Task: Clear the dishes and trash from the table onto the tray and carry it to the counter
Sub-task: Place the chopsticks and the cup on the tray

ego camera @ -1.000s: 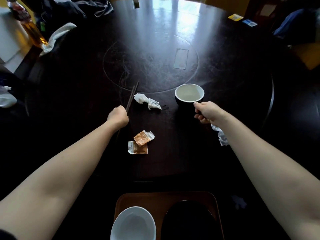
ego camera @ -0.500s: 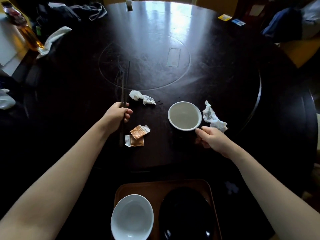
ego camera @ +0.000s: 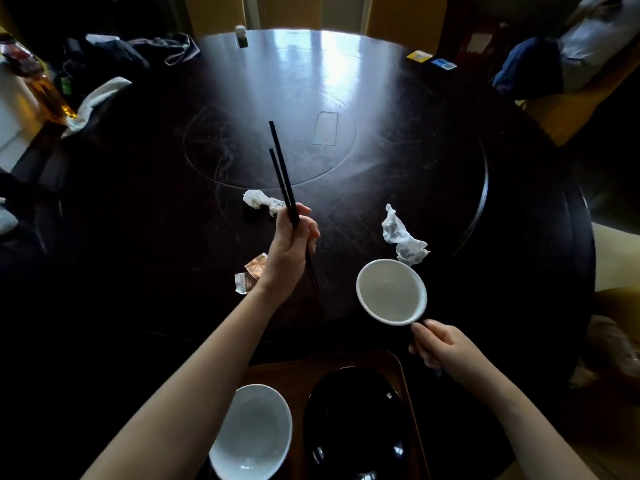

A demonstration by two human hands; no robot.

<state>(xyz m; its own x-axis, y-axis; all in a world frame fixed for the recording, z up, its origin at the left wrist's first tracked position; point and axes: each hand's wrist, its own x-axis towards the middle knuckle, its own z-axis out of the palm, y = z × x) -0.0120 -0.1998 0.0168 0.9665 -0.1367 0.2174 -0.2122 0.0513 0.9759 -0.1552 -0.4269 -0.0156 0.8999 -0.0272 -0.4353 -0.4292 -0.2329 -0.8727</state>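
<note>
As seen from the head camera, I note the left hand (ego camera: pixel 289 251) closed around a pair of black chopsticks (ego camera: pixel 282 174), lifted off the desk (ego camera: pixel 138 202) with the tips slanting up and away. I note the right hand (ego camera: pixel 438 348) gripping the dark handle of a cup (ego camera: pixel 391 292), white inside, held in the air near the desk's front edge. Three pieces of trash lie on the desk: a crumpled napkin (ego camera: pixel 258 199) just beyond the left hand, a crumpled wrapper (ego camera: pixel 401 237) just beyond the cup, and orange sachets (ego camera: pixel 248 277) partly hidden by the left wrist. A brown tray (ego camera: pixel 298 370) sits below the front edge, carrying a white bowl (ego camera: pixel 251 433) on its left and a black plate (ego camera: pixel 356 424) on its right. A bottle (ego camera: pixel 45 88) and cloths (ego camera: pixel 100 98) sit at the far left.
</note>
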